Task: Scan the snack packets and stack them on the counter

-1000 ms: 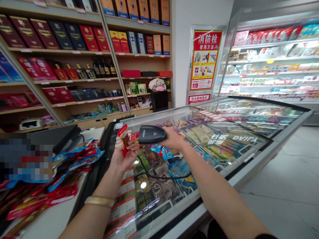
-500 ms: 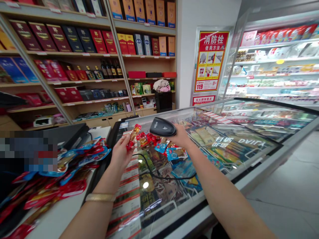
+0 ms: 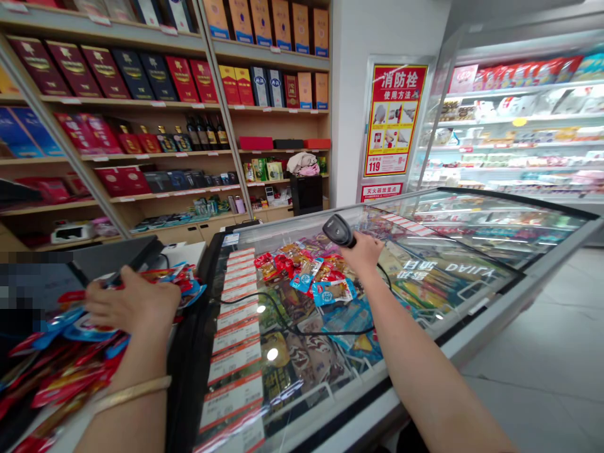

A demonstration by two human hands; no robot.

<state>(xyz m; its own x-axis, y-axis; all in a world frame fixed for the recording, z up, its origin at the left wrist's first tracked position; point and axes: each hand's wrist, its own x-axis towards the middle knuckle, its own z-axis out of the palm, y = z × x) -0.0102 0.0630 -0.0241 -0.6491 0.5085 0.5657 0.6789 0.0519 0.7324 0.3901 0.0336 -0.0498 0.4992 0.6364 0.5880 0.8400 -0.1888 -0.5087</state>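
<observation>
Cord (image 3: 330,333) over the freezer (image 3: 542,277), packs (image 3: 334,292) on top, shelves (image 3: 117,102) behind — left hand (image 3: 134,302) moved to the heap (image 3: 61,384), fingers spread — right hand (image 3: 363,255), fingers curled round scanner (image 3: 337,230)

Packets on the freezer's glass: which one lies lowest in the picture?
The blue-edged packet at the pile's lower right; the other packets in that pile, red or blue, sit higher in the picture.

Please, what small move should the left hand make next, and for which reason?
Probably it should grip one item from the packet pile beside the freezer: the left hand is spread over this pile, though whether it already grips anything is unclear. The right hand holds the scanner above the freezer's glass top, where other packets lie.
</observation>
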